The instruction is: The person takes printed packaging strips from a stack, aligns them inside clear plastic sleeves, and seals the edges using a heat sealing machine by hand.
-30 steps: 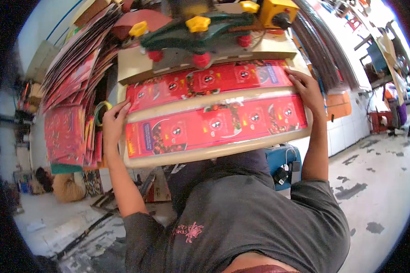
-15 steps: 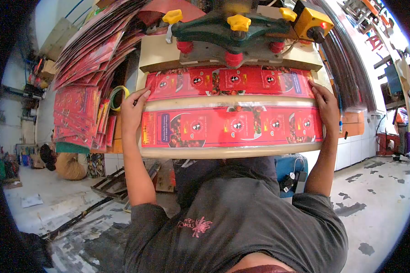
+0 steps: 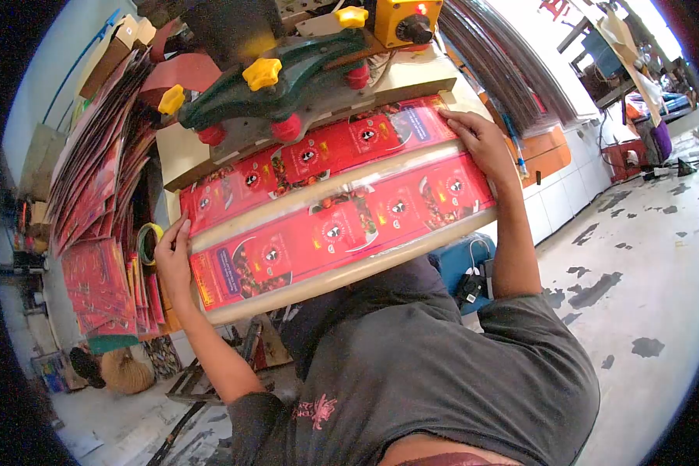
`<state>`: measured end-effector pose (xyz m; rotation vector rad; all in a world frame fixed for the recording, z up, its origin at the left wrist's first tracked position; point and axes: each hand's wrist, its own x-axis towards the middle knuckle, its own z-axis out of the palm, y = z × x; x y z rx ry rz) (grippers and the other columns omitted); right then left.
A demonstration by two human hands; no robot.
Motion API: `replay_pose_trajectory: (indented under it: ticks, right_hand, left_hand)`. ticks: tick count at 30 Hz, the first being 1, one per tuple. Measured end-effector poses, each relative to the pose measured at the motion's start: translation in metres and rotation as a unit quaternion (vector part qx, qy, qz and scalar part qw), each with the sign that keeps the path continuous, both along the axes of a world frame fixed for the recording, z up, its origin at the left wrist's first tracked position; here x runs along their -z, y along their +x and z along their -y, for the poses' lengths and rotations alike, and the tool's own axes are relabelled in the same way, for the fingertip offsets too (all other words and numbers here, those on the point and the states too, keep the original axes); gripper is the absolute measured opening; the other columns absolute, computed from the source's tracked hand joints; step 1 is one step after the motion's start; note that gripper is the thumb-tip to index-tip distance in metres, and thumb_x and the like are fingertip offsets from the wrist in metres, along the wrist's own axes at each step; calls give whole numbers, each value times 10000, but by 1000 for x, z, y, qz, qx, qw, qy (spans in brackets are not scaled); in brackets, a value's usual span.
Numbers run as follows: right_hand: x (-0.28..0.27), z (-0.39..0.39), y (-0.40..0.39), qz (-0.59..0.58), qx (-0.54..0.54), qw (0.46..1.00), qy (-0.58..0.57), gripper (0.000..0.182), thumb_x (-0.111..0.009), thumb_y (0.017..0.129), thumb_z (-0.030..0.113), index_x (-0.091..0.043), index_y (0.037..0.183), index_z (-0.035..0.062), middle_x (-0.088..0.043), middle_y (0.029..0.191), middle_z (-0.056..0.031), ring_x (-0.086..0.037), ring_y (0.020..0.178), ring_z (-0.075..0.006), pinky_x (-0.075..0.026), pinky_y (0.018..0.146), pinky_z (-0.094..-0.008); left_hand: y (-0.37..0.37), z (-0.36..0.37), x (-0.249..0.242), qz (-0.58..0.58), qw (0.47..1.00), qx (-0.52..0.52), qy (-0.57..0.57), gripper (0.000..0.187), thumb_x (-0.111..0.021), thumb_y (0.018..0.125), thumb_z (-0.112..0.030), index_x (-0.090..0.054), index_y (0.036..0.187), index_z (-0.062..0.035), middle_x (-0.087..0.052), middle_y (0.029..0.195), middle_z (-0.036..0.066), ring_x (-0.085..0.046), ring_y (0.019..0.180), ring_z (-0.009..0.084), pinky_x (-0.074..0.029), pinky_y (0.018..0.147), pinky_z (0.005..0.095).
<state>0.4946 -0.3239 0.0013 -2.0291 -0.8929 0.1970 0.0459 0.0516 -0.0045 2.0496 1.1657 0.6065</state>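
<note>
A red printed sheet (image 3: 311, 159) lies on the pale board under the front of the green press (image 3: 287, 85). A second red printed sheet (image 3: 342, 225) lies in front of it, nearer my body. My left hand (image 3: 174, 252) is at the left end of the far sheet, fingers together at its edge. My right hand (image 3: 480, 144) is at the far sheet's right end, thumb and fingertips on its corner. Both hands look closed on the ends of that sheet. The near sheet lies between my forearms.
Stacked red sheets (image 3: 93, 194) and a yellow tape roll (image 3: 149, 242) are at the left. A yellow control box (image 3: 408, 23) with a red light sits above the press. Long dark sheets (image 3: 505, 70) are stacked at the right.
The view has tilted, so the press, board and sheets now appear slanted and shifted left. Both hands stay at the ends of the far sheet.
</note>
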Motion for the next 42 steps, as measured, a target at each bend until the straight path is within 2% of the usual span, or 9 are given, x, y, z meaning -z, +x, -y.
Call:
replay_pose_trajectory:
  ticks: [2,4,7,15,17,28,34,39,42]
  right_hand:
    - [-2,0,0,-16,0,999,-33,316,-602,1025,193,-690,1280,30,-720,1206,-144,-661,1118,-216,-477,992,-317]
    - [1,0,2,-2,-1,1000,-31,314,-603,1025,191,-690,1283,34,-722,1197,-141,-661,1115,-214,-477,994,-316]
    - [3,0,2,6,-4,1000,-23,310,-603,1025,187,-692,1284,41,-723,1190,-137,-662,1113,-213,-477,997,-315]
    - [1,-1,2,2,-4,1000,-26,303,-599,1025,179,-696,1276,38,-718,1211,-143,-665,1121,-218,-480,998,-317]
    - [4,0,3,25,-3,1000,-14,319,-605,1010,225,-709,1252,46,-721,1139,-183,-683,1045,-270,-489,947,-339]
    - [5,-1,3,17,-9,1000,1,314,-608,1012,216,-708,1259,51,-722,1180,-173,-681,1078,-255,-486,972,-338]
    - [4,-1,2,12,-4,1000,1,315,-610,1012,218,-709,1260,52,-723,1182,-171,-680,1084,-247,-484,976,-332]
    - [4,-1,2,6,-5,1000,4,317,-610,1013,223,-709,1262,54,-723,1192,-168,-678,1092,-245,-484,977,-329]
    - [3,-1,1,12,-6,1000,4,317,-610,1013,224,-709,1262,53,-722,1201,-168,-678,1098,-245,-485,978,-328]
  left_hand:
    - [0,1,0,0,1000,7,10,379,-650,1015,-276,-694,1290,-20,-736,1166,72,-610,933,106,-500,817,257]
    - [0,1,0,0,1000,12,20,383,-652,1014,-280,-692,1295,-22,-735,1155,65,-599,914,95,-499,790,253]
    - [-1,0,1,11,1000,-4,-14,376,-652,1015,-272,-693,1293,-23,-738,1164,74,-612,943,104,-503,822,258]
    - [-1,-1,1,-11,999,17,36,380,-647,1017,-274,-692,1288,-11,-737,1193,107,-634,1037,132,-485,935,280]
    - [0,2,-1,-6,1000,14,25,382,-646,1017,-274,-690,1289,-9,-735,1199,110,-635,1046,137,-482,944,283]
    - [-1,-1,2,6,1000,10,16,385,-648,1013,-270,-689,1287,-2,-728,1220,125,-644,1085,159,-476,965,295]
    - [-1,0,4,11,1000,2,19,385,-664,1006,-279,-696,1287,-17,-741,1140,77,-619,942,117,-493,846,263]
    - [-2,-2,6,10,1000,-3,4,368,-660,1013,-273,-701,1290,-35,-728,1062,6,-513,787,68,-442,709,220]
    - [-3,-2,6,-3,1000,-3,16,361,-649,1018,-267,-702,1289,-36,-736,1088,32,-578,857,93,-471,779,240]
